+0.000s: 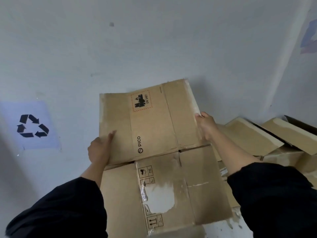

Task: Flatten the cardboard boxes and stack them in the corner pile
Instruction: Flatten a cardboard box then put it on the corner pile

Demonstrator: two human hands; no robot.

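Bearing "PICO" and what looked like "UN 3481", the flattened box (151,124) was gripped edgewise by left hand (100,150) and right hand (206,125), right of the recycling sign (32,126).

Two bare hands, left (100,148) and right (206,125), emerging from loose, plain black long fabric sleeves (65,208) pushed up the forearms.

The flattened box (151,121) reads "PICO" and "UN 3481"; a wall sheet (32,126) bears a recycling sign.

Dim flat light, soft blur, wide-angle warp
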